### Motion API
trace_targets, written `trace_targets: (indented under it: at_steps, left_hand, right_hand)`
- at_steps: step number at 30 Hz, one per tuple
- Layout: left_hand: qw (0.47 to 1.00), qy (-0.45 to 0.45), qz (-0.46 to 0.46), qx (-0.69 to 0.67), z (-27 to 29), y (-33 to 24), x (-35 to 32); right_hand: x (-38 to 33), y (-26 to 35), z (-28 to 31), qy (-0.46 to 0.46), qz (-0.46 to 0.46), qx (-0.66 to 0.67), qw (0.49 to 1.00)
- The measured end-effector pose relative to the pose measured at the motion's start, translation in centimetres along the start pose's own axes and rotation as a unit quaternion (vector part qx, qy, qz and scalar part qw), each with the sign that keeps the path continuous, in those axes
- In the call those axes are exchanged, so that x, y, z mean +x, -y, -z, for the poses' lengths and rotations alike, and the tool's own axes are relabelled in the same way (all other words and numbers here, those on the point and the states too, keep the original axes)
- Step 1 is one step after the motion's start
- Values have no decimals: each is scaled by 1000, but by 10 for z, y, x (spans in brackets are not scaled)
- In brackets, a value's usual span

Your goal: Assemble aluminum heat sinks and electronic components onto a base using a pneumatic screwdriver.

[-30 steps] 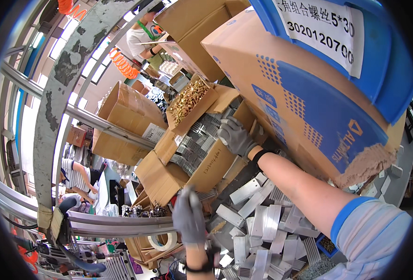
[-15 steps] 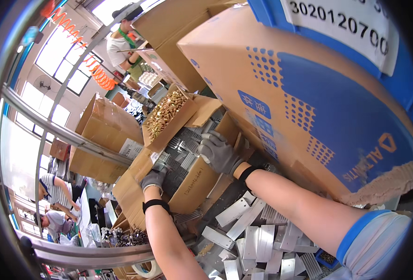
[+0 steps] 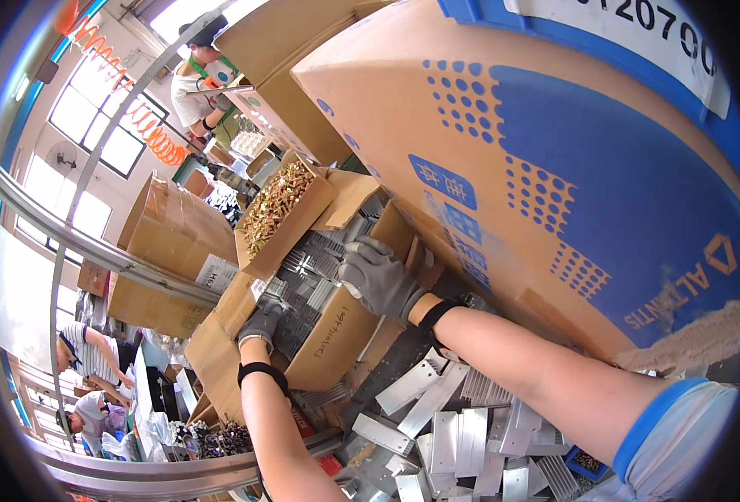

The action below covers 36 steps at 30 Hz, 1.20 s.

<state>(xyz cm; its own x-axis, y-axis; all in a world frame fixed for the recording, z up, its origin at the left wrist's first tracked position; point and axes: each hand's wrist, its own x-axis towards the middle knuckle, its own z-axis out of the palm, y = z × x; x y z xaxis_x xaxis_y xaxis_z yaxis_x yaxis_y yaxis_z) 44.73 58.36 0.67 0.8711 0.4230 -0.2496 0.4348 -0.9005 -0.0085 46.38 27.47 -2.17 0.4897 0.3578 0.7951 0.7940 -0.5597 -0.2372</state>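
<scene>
An open cardboard box (image 3: 332, 339) stands tilted before me, packed with rows of silvery finned metal heat sinks (image 3: 305, 289). My left hand (image 3: 261, 325), in a grey glove, reaches into the box's near left end beside the heat sinks. Its fingertips are hidden among them. Across the box's right wall comes my right hand (image 3: 378, 276), also gloved in grey. Its fingers are curled down against the heat sinks, closed; what they grip is hidden. Both wrists wear black bands.
A carton of brass-coloured screw-like parts (image 3: 280, 205) adjoins the box's far end. A large printed carton (image 3: 504, 176) rises at right, beneath a blue bin (image 3: 604, 50). Loose heat sinks (image 3: 445, 443) lie below my right arm. A metal rail (image 3: 119, 251) crosses the left; co-workers (image 3: 198, 84) stand beyond.
The whole view has shifted, so the boxes and arms appear a little further left. Both hands stay at the box of heat sinks; the right fingers look slightly more curled.
</scene>
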Motion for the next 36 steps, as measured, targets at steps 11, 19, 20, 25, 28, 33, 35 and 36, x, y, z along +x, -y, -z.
trace_targets:
  at_steps: [11,19,20,25,28,33,35,36]
  left_hand:
    - [973,170,9,155,47,-28,-29]
    - [990,121,12,71,32,-22,-8]
    - [998,55,-7,25,26,-13,-3]
    - [999,21,25,-34,2,18,32]
    - [998,57,18,-25,1,9,25]
    - [998,55,20,-19,0,-3,24]
    - [991,127,37,-21,6,0,21]
    - [991,123,21,-47,6,4,21]
  right_hand:
    - [-4,0,-4,-33,-2,7,999]
    - [-6,-3,2,-18,-24,11,999]
    - [-4,0,1,-22,-24,12,999]
    - [0,8,2,-19,-14,-3,1000]
    - [0,1,5,-13,-16,5,1000]
    - [-1,0,7,-27,-2,-8,1000]
    - [0,3,2,-25,-8,-7,1000]
    - [0,3,0,-29,-12,-3,999]
